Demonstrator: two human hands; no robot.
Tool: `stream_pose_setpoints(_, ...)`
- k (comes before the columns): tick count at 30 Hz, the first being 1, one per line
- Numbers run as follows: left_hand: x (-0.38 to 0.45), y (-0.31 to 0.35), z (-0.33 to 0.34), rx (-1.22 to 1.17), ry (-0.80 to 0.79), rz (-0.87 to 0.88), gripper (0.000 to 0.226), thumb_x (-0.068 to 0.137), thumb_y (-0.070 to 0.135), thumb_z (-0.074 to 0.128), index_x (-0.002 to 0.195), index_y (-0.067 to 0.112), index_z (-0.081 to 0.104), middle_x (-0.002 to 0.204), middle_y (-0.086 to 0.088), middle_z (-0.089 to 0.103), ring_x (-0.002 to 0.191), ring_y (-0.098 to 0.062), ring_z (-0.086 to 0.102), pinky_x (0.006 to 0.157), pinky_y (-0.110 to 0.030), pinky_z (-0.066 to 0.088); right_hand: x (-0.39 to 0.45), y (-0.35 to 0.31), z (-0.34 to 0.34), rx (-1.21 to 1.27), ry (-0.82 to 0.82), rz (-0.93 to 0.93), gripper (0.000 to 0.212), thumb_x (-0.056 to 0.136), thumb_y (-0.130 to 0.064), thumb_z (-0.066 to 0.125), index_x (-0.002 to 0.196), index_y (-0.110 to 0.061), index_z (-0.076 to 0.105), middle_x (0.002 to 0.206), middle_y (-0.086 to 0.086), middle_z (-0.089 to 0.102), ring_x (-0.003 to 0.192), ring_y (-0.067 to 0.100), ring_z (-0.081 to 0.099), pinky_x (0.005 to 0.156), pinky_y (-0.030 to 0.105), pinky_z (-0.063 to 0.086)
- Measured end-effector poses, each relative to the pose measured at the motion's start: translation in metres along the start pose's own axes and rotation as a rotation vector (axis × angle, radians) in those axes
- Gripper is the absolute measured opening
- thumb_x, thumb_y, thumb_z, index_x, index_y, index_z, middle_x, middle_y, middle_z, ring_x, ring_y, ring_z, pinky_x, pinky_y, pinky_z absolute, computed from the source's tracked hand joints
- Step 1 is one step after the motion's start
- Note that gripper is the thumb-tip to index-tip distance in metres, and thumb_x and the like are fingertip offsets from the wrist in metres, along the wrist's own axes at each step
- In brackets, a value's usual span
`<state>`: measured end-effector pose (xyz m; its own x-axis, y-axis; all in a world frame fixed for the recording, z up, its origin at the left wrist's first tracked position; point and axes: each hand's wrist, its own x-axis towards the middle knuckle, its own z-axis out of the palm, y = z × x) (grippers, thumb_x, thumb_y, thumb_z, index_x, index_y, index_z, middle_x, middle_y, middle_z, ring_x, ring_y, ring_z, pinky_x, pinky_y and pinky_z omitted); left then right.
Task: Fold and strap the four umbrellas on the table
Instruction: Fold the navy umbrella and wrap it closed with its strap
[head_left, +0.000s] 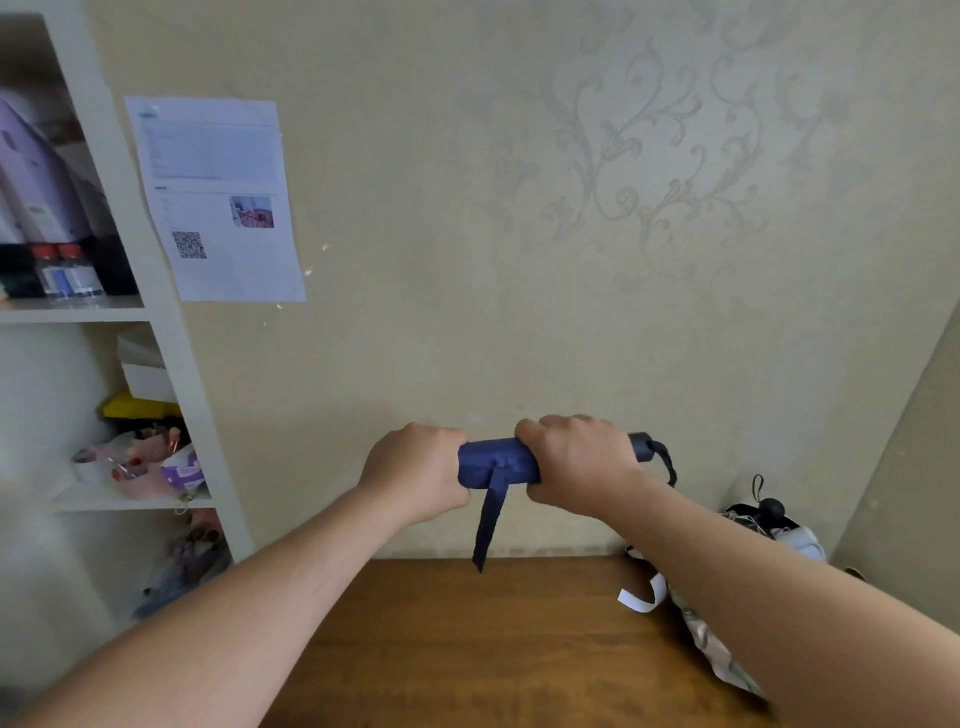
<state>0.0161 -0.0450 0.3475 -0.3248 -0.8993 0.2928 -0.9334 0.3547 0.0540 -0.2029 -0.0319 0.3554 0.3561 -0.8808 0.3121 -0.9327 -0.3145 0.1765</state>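
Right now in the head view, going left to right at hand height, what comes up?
Shelf unit → left hand → navy umbrella with its strap hanging loose → right hand → navy handle → light patterned umbrella on the table.

Soft, even indoor light, moderately bright, no hard-edged shadows anywhere. Wall (519, 208) reads a flat yellowish beige with a faint darker band low down, just above the table (467, 649). Tabletop shows a mild sheen, no glare. Wide-angle bending is strong: shelf unit (171, 312) uprights lean and curve at the left edge, the right corner slants. Sharpness is modest overall; shelf contents at far left are smeared, text on the paper sheet (215, 197) is unreadable. Forearms near the bottom edge look stretched and soft.
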Motion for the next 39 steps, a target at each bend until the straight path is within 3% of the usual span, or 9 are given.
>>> stream_pose_setpoints(9,-0.001,-0.003,0.000,0.054,-0.033,0.045,0.014,0.073,0.032,0.063,0.084,0.029,0.055,0.075,0.009,0.061,0.068,-0.018,0.059,0.056,-0.026,0.037,-0.003,0.001,0.018,-0.003,-0.029,0.026,0.027,0.082,-0.040,0.062,0.097,-0.029,0.043,0.079,-0.006,0.056,0.070,0.026,0.058,0.064,0.033,0.054)
stream_pose_setpoints(14,0.003,0.003,0.008,0.237,0.122,0.183,0.047,0.074,0.041,0.072,0.118,0.040,0.057,0.114,0.011,0.058,0.107,-0.022,0.056,0.089,-0.039,0.044,-0.004,-0.005,0.016,0.031,-0.043,0.047,0.025,0.080,-0.041,0.062,0.094,-0.030,0.043,0.076,-0.006,0.055,0.069,0.026,0.057,0.062,0.032,0.051)
stream_pose_setpoints(16,0.004,0.008,0.008,0.262,0.173,0.203,0.050,0.075,0.044,0.072,0.122,0.039,0.057,0.115,0.010,0.059,0.107,-0.024,0.057,0.094,-0.042,0.042,-0.002,-0.009,0.013,0.042,-0.038,0.051,0.025,0.080,-0.040,0.062,0.095,-0.029,0.045,0.076,-0.005,0.055,0.069,0.027,0.057,0.062,0.031,0.051)
stream_pose_setpoints(19,0.005,0.009,0.006,0.261,0.244,0.203,0.025,0.079,0.041,0.069,0.095,0.031,0.053,0.081,0.009,0.057,0.078,-0.025,0.059,0.077,-0.036,0.047,0.000,-0.008,0.007,0.061,-0.040,0.065,0.026,0.078,-0.041,0.063,0.099,-0.030,0.051,0.077,-0.006,0.057,0.070,0.025,0.059,0.064,0.033,0.056)
stream_pose_setpoints(23,0.004,-0.002,0.007,0.243,0.296,0.225,0.032,0.066,0.042,0.080,0.084,0.030,0.057,0.071,0.008,0.059,0.065,-0.024,0.059,0.054,-0.025,0.029,-0.003,0.002,0.003,0.255,-0.181,0.126,0.025,0.072,-0.042,0.068,0.091,-0.033,0.054,0.078,-0.009,0.062,0.074,0.020,0.062,0.061,0.031,0.052)
stream_pose_setpoints(26,0.000,-0.006,0.013,0.223,0.292,0.271,0.033,0.060,0.036,0.085,0.078,0.028,0.059,0.065,0.008,0.056,0.058,-0.023,0.055,0.050,-0.022,0.024,-0.006,0.005,0.005,0.417,-0.304,0.105,0.021,0.070,-0.038,0.070,0.085,-0.033,0.056,0.078,-0.009,0.065,0.075,0.017,0.062,0.064,0.034,0.052)
stream_pose_setpoints(30,-0.001,-0.007,0.023,0.175,0.264,0.276,0.034,0.058,0.028,0.086,0.074,0.028,0.056,0.061,0.009,0.054,0.052,-0.024,0.051,0.048,-0.023,0.026,-0.008,0.006,0.009,0.411,-0.339,0.064,0.024,0.071,-0.037,0.071,0.091,-0.033,0.059,0.079,-0.009,0.066,0.075,0.017,0.063,0.064,0.033,0.052)
stream_pose_setpoints(35,0.002,-0.004,0.027,0.143,0.248,0.227,0.022,0.068,0.029,0.079,0.080,0.029,0.060,0.065,0.007,0.058,0.054,-0.023,0.047,0.048,-0.025,0.033,-0.001,0.000,0.011,0.227,-0.270,0.005,0.036,0.070,-0.049,0.068,0.100,-0.038,0.051,0.083,-0.011,0.060,0.079,0.018,0.061,0.071,0.040,0.059)
stream_pose_setpoints(39,0.001,0.005,0.025,0.039,0.191,0.152,0.016,0.078,0.026,0.069,0.089,0.029,0.057,0.076,0.008,0.057,0.065,-0.022,0.050,0.055,-0.029,0.036,0.005,-0.010,0.008,0.126,-0.136,-0.003,0.037,0.076,-0.050,0.069,0.100,-0.032,0.048,0.083,-0.009,0.055,0.077,0.022,0.059,0.064,0.033,0.050)
